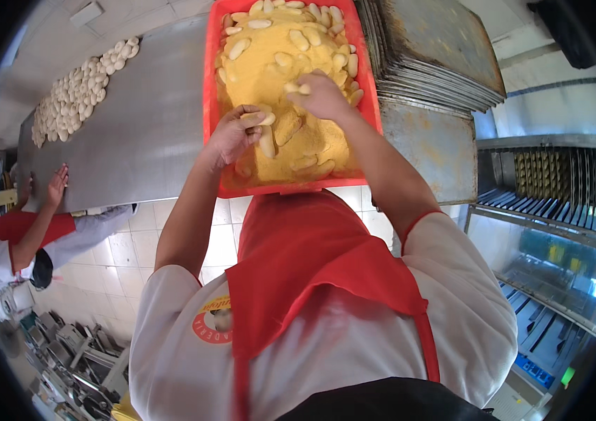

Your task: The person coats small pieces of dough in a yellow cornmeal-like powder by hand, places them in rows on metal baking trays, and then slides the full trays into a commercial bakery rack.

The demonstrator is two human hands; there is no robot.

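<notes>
A red plastic tub (212, 91) full of yellow flour or meal (259, 52) stands in front of me. Pale oval dough pieces lie on the meal, several along its far and right edges. My left hand (237, 133) is over the near left of the tub, fingers closed on a dough piece (266, 118). Just below those fingers lies a longer dough piece (267, 144). Farther off and to the right, my right hand (320, 97) pinches another dough piece (302, 89) above the meal.
Left of the tub runs a metal table (151, 105) with a pile of dough pieces (77, 95). A co-worker's hand (58, 184) rests at its edge. Stacked baking trays (445, 42) stand right of the tub. Farther right is a rack (550, 175) holding trays.
</notes>
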